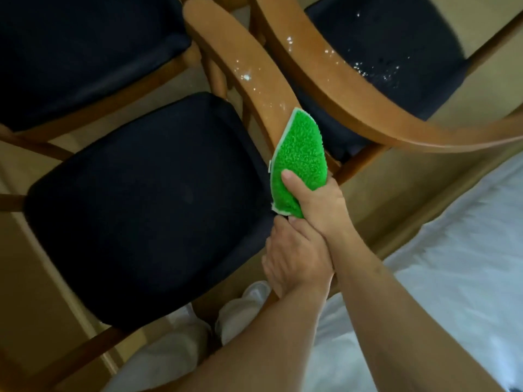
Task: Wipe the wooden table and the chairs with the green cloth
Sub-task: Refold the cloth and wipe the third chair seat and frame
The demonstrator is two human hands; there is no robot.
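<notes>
- Two hands work close together: the left hand [294, 256] curls round the wooden backrest [243, 66] of the nearest chair [141, 205].
- Just beyond it, the right hand [317, 199] grips the green cloth [300, 154], pressing it onto that rail.
- White droplets speckle the rail farther up.
- A second chair [390, 52] stands behind, also spattered.

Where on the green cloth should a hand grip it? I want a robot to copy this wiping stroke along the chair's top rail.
Grip the green cloth at its near, lower end, coming from the person's side, as the right hand does, thumb on top. That leaves the free tip draped over the wooden rail, pointing toward the white specks. The left hand grips the rail below.
</notes>
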